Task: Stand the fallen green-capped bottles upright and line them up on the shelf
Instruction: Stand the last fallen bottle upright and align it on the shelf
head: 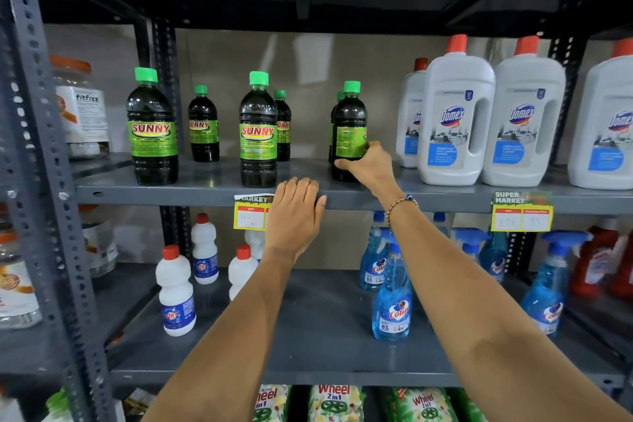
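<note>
Several dark green-capped bottles stand upright on the grey shelf [205, 187]. Along the front are a left bottle [151, 127], a middle bottle [258, 130] and a right bottle [347, 120]. Smaller-looking ones stand behind: one [203, 125], another [283, 127], and a third mostly hidden behind the right bottle. My right hand [368, 168] grips the lower part of the right bottle, whose label faces sideways. My left hand [294, 216] lies flat on the shelf's front edge with fingers together, holding nothing.
White red-capped Domex jugs [455, 113] crowd the shelf just right of the held bottle. A jar [80, 106] stands far left behind the upright post [37, 147]. Below are white bottles [176, 291] and blue spray bottles [392, 295]. A price tag [250, 216] hangs by my left hand.
</note>
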Action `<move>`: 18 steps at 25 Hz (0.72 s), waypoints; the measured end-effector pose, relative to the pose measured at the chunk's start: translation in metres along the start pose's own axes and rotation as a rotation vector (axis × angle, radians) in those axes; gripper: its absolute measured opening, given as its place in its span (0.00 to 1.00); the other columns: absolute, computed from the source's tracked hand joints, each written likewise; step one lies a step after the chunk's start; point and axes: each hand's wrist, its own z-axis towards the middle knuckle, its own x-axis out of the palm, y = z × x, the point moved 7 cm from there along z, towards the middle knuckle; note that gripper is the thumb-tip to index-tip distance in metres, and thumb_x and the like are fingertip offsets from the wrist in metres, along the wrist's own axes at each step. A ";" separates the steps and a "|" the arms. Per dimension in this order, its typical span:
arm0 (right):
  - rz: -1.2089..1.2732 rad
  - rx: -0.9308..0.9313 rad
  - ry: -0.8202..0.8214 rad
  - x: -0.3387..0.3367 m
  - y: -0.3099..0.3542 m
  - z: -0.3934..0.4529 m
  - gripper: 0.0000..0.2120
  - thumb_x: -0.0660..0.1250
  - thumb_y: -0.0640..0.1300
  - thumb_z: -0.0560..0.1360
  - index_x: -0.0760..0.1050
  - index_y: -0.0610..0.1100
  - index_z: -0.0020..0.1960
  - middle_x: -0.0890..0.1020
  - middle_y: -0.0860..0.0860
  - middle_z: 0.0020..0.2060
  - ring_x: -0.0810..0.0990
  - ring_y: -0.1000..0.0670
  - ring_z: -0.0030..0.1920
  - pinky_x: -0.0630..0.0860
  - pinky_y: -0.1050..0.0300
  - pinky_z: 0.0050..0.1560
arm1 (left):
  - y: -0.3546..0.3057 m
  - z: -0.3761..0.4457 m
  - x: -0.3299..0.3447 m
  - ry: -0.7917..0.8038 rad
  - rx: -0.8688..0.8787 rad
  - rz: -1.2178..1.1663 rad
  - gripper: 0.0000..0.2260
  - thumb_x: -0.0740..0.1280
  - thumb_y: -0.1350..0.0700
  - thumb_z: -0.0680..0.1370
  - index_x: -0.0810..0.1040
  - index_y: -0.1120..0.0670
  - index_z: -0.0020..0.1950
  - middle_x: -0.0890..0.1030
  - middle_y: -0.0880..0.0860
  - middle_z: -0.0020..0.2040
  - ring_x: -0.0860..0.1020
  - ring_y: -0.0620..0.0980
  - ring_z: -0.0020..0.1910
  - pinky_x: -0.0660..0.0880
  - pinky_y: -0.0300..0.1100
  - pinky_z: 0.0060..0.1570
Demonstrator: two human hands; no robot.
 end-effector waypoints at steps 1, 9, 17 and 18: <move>-0.008 -0.009 -0.013 -0.001 0.000 0.000 0.35 0.78 0.52 0.64 0.67 0.38 0.63 0.77 0.43 0.58 0.77 0.45 0.58 0.75 0.55 0.52 | 0.000 0.000 0.000 0.006 -0.001 0.005 0.17 0.52 0.50 0.81 0.75 0.58 0.57 0.79 0.56 0.54 0.76 0.57 0.55 0.68 0.49 0.59; 0.010 -0.008 0.074 0.003 0.001 -0.002 0.39 0.79 0.49 0.64 0.62 0.39 0.67 0.75 0.44 0.62 0.75 0.45 0.61 0.72 0.55 0.55 | -0.001 0.000 -0.001 -0.019 0.002 0.012 0.17 0.53 0.50 0.81 0.76 0.59 0.56 0.80 0.56 0.52 0.77 0.56 0.51 0.67 0.48 0.56; -0.038 -0.002 0.119 0.008 0.000 -0.001 0.40 0.79 0.50 0.63 0.62 0.38 0.66 0.74 0.44 0.62 0.74 0.44 0.63 0.72 0.55 0.55 | -0.001 0.000 -0.002 -0.020 -0.010 0.005 0.17 0.52 0.50 0.81 0.75 0.58 0.56 0.79 0.55 0.51 0.76 0.55 0.51 0.65 0.47 0.57; -0.055 0.004 0.139 0.010 -0.001 -0.001 0.39 0.78 0.49 0.64 0.62 0.38 0.66 0.75 0.43 0.62 0.74 0.44 0.63 0.72 0.56 0.54 | -0.001 -0.001 -0.002 -0.025 -0.009 0.005 0.17 0.52 0.50 0.81 0.75 0.58 0.56 0.79 0.55 0.51 0.76 0.56 0.50 0.65 0.47 0.57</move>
